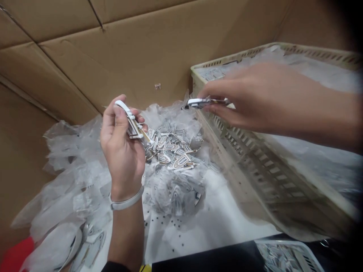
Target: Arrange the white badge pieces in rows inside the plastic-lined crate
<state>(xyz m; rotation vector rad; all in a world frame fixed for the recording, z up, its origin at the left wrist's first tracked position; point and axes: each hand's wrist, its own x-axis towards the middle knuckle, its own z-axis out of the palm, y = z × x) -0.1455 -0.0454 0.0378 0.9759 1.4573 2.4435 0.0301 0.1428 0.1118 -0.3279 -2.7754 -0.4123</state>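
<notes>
My left hand (120, 139), with a pale band at its wrist, is closed around a small white plastic piece (129, 119) with brown and dark outlines. More than one piece may lie in that grip. Over the edge of the crate, my right hand (241, 92) pinches a similar flat white and grey piece (198, 102) between thumb and fingers; motion blurs this hand. Beyond and between the hands lies a pile of like pieces (176, 149), white and grey with brown lines, on clear plastic bags.
A cream slatted plastic crate (241, 162) lined with clear film stands on the right. Plastic bags (70, 170) spread at the left, near a white round container (66, 241). A small basket (304, 247) of pieces sits lower right. Cardboard (136, 56) walls the back.
</notes>
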